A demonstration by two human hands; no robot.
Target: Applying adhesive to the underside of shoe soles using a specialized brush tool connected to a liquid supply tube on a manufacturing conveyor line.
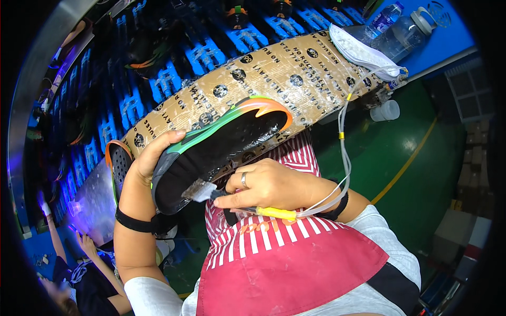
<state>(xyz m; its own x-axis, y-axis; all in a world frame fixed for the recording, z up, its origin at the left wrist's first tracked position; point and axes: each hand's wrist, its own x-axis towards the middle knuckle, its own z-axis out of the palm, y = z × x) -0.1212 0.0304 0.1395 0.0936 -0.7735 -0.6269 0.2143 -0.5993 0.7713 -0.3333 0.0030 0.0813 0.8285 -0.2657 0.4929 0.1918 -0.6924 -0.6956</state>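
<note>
My left hand [154, 152] grips a black shoe sole [211, 150] with a green and orange sidewall by its edge, thumb on the rim. The sole is tilted, its hollow inner side facing me and glistening wet in places. Closed around a flat brush [200, 190], my right hand [271, 184] has the whitish bristles against or just over the sole's near end; contact is hard to tell. Clear tubes [343, 152] run from the brush's yellow handle end. A second, perforated sole [121, 167] with an orange rim stands left of my left wrist.
Printed brown cardboard [274, 71] covers the bench. A white sole-shaped piece [358, 50], a small water bottle [383, 22] and a large clear bottle [406, 42] lie far right. Blue racks [205, 55] line the far side. Another person [87, 279] works at lower left.
</note>
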